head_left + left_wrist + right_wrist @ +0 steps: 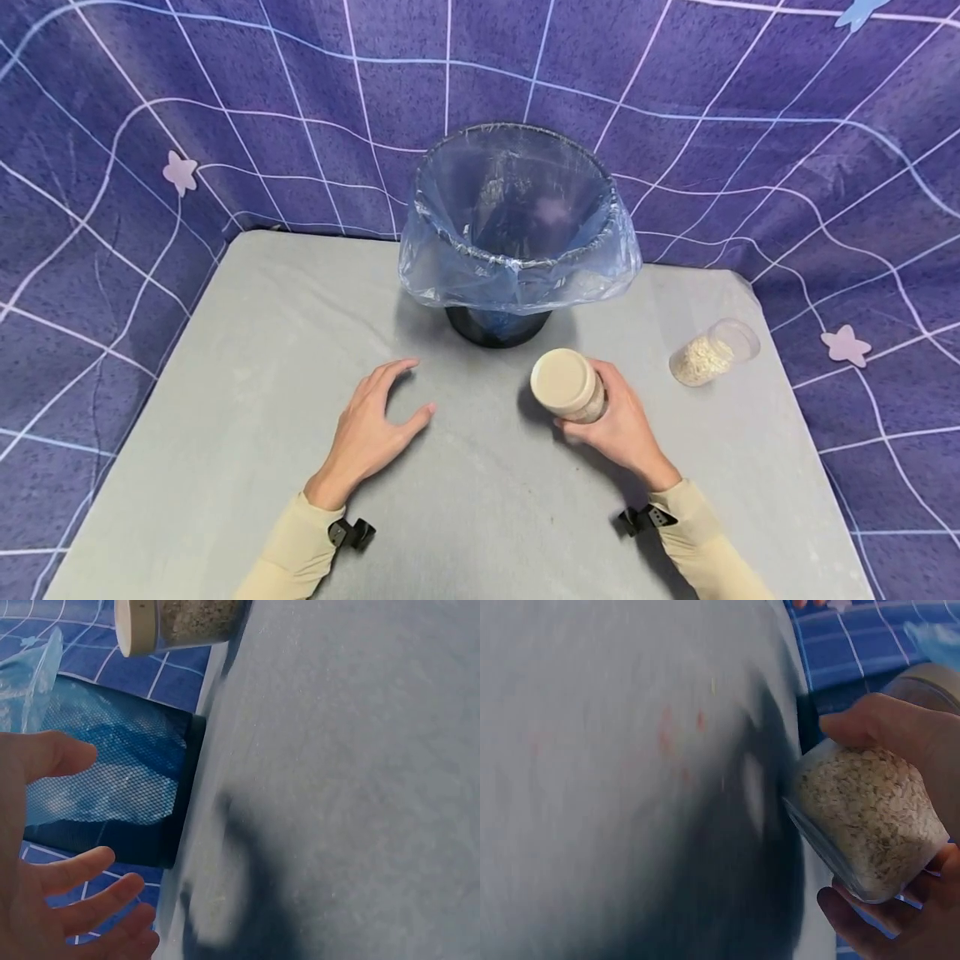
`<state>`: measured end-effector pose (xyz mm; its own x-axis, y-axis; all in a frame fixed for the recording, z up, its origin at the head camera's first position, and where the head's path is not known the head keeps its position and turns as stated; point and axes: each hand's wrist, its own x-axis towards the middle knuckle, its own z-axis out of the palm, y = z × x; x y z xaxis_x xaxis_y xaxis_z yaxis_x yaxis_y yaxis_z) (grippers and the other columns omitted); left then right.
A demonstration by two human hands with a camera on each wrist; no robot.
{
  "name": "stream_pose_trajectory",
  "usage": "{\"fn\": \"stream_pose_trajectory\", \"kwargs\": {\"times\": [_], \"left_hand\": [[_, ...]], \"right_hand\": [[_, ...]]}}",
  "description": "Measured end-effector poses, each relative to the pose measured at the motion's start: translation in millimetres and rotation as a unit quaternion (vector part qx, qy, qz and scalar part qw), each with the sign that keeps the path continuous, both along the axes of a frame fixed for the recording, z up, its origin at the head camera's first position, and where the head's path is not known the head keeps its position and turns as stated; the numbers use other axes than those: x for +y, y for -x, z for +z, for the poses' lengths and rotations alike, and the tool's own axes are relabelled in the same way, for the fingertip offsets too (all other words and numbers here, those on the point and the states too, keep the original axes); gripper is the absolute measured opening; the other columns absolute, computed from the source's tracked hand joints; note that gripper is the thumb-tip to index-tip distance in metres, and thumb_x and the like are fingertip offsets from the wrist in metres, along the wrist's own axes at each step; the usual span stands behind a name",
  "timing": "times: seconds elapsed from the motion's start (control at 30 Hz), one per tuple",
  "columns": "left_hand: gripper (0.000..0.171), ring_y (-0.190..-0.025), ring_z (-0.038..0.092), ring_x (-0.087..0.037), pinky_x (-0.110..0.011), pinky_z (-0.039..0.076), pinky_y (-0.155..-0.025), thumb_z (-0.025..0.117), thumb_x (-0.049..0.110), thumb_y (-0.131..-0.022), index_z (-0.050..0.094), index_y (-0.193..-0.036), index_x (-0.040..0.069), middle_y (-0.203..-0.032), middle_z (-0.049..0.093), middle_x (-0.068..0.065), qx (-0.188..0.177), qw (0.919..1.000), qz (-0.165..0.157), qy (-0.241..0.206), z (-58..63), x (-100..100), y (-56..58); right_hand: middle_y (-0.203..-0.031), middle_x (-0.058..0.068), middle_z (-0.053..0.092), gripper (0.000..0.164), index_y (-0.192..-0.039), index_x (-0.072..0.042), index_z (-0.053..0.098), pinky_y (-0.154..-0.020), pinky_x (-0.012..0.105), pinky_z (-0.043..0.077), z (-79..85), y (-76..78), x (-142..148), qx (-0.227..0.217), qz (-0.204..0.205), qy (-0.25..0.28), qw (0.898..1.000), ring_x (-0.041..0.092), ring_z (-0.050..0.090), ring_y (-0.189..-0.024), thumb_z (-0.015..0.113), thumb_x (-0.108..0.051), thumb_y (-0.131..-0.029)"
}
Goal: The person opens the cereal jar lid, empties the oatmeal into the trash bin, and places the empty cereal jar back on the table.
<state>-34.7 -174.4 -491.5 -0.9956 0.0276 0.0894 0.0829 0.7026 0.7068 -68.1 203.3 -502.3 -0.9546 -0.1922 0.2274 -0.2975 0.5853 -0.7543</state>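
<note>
My right hand [615,421] grips a clear jar of oat flakes [870,814] with a cream lid [562,381] on it. In the right wrist view the thumb lies along the jar's near side, and fingers curl beneath it. The jar is held slightly above the table, its lid tipped toward the head camera. My left hand [373,425] hovers over the table to the left, fingers spread and thumb apart, holding nothing. From the left wrist view, the fingers [97,907] are loosely bent, with the jar [199,621] beyond them.
A black mesh bin [112,765] lined with a blue plastic bag [517,287] stands at the table's back middle. To the right stands an uncovered clear jar [701,361] of pale flakes. Purple grid-patterned cloth [360,108] surrounds the grey table [480,517].
</note>
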Motion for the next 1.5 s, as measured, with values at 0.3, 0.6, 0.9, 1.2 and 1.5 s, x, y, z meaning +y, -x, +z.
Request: {"fn": "stream_pose_trajectory", "kwargs": {"times": [0.3,0.6,0.9,1.2,1.5], "left_hand": [[0.065,-0.139,0.053,-0.027,-0.059,0.043,-0.108,0.078,0.048,-0.095,0.057,-0.152,0.026,-0.149,0.059,0.003,0.009,0.9997,-0.006,-0.023,2.1,-2.3,-1.1],[0.059,-0.135,0.058,-0.026,-0.051,0.041,-0.111,0.078,0.039,-0.098,0.059,-0.15,0.02,-0.144,0.062,-0.002,0.034,0.9964,-0.019,-0.076,4.5,-3.9,-0.7],[0.056,-0.13,0.061,-0.03,-0.048,0.043,-0.108,0.078,0.033,-0.098,0.059,-0.149,0.02,-0.144,0.063,-0.001,0.056,0.9934,-0.03,-0.095,5.9,-4.1,0.7],[0.054,-0.13,0.061,-0.026,-0.046,0.043,-0.11,0.077,0.033,-0.099,0.06,-0.149,0.022,-0.144,0.063,0.004,0.055,0.9928,-0.027,-0.103,6.6,-2.5,-0.5],[0.05,-0.135,0.058,-0.028,-0.038,0.043,-0.115,0.07,0.012,-0.103,0.057,-0.151,0.011,-0.149,0.06,-0.006,0.111,0.9714,-0.122,-0.171,10.2,7.4,1.0]], "right_hand": [[-0.128,0.004,0.067,0.091,-0.137,-0.011,0.062,-0.1,0.053,0.052,11.2,-7.8,-30.4,0.024,0.045,-0.04,0.998,0.026,0.063,-0.119,0.104,-0.028,-0.058],[-0.129,0.008,0.067,0.095,-0.138,-0.007,0.061,-0.102,0.052,0.053,17.5,-2.6,-52.3,0.075,0.078,-0.072,0.992,0.03,0.062,-0.122,0.101,-0.035,-0.057],[-0.125,0.005,0.066,0.092,-0.137,-0.01,0.062,-0.097,0.048,0.055,23.9,-1.3,-66.1,0.075,0.109,-0.085,0.988,0.025,0.061,-0.118,0.1,-0.039,-0.059],[-0.123,0.002,0.066,0.09,-0.137,-0.012,0.062,-0.09,0.045,0.058,26.2,-2.5,-73.7,0.084,0.121,-0.09,0.985,0.02,0.062,-0.113,0.099,-0.04,-0.06],[-0.12,0.001,0.065,0.091,-0.137,-0.012,0.062,-0.087,0.043,0.06,31.8,-4.7,-79.0,0.086,0.128,-0.11,0.982,0.02,0.061,-0.108,0.1,-0.038,-0.06]]}}
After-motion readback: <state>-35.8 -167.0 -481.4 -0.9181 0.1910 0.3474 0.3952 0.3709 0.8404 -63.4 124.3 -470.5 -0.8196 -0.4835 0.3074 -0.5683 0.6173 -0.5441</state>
